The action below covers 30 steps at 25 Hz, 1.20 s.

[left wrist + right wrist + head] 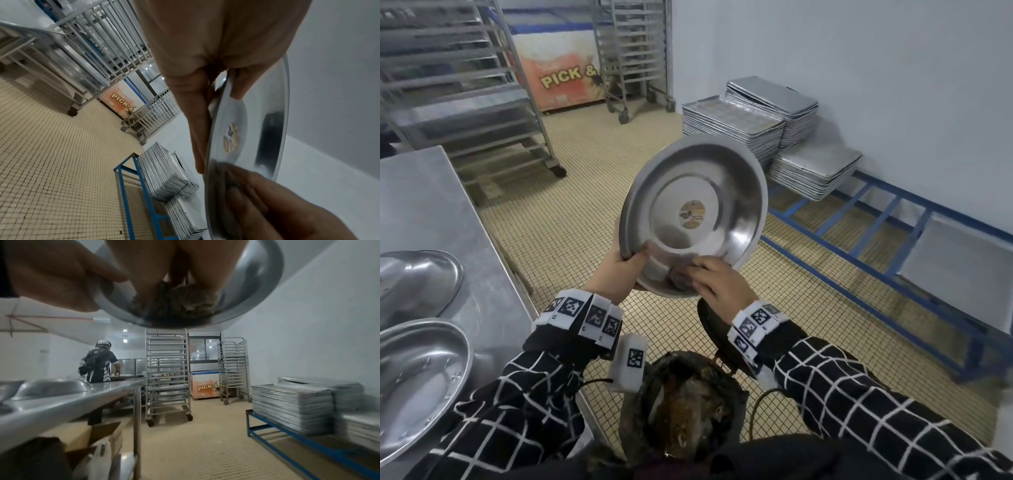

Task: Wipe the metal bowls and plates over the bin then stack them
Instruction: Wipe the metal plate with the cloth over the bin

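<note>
Both hands engaged, frame centre: left hand [619,265] pinches tilted metal bowl [698,209] at its lower-left rim, right hand [717,279] presses a dark wad [678,279] inside; judged best to sweep downward, keeping the bowl above bin [681,407].

You hold a bowl [697,212] of smooth, glossy metal with a round paper label [692,214] at its centre. The pad [185,305] you press into it looks coarse, fibrous and matt. On your left, the table [431,205] is brushed metal with a dull sheen. The floor [571,222] is small matt tiles.
</note>
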Each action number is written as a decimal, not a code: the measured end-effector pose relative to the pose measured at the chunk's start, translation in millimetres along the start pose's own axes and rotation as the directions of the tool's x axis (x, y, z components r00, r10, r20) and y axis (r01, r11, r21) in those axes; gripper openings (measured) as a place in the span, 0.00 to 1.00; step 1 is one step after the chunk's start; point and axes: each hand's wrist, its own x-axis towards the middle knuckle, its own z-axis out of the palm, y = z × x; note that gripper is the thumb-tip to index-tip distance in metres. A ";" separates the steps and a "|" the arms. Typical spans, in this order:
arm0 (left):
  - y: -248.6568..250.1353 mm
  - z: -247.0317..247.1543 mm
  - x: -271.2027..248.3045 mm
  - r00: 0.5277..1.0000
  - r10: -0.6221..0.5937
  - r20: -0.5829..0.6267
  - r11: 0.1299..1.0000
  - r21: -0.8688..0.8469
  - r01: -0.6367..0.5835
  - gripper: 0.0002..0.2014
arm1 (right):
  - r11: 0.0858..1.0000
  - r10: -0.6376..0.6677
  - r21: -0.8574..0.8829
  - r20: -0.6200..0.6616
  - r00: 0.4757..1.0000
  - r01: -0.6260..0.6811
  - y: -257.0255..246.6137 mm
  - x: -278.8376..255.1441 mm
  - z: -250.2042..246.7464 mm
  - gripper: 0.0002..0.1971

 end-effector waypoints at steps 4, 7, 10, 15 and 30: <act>-3.4 -0.3 -2.7 1.000 0.023 0.007 0.998 0.065 -0.023 0.20 | 0.975 0.218 0.075 -0.173 0.961 -0.208 19.6 3.1 -34.0 0.13; -4.8 -0.5 -2.0 1.000 -0.020 0.005 0.994 0.106 0.020 0.21 | 0.963 0.267 0.124 -0.506 0.820 -0.238 26.8 25.3 -50.4 0.15; -1.8 3.3 -6.1 0.998 -0.049 0.033 0.994 0.096 0.046 0.15 | 0.973 0.225 0.078 -0.524 0.821 -0.217 25.0 37.9 -44.4 0.17; 5.2 -0.1 -1.5 0.998 -0.061 -0.033 0.998 -0.006 0.061 0.22 | 0.988 0.156 0.035 -0.247 0.956 -0.152 2.6 6.0 5.6 0.19; 20.8 17.2 -9.0 0.998 -0.045 -0.044 0.990 -0.139 0.038 0.25 | 0.945 0.141 0.326 -0.371 0.918 -0.014 -70.8 -4.0 24.2 0.21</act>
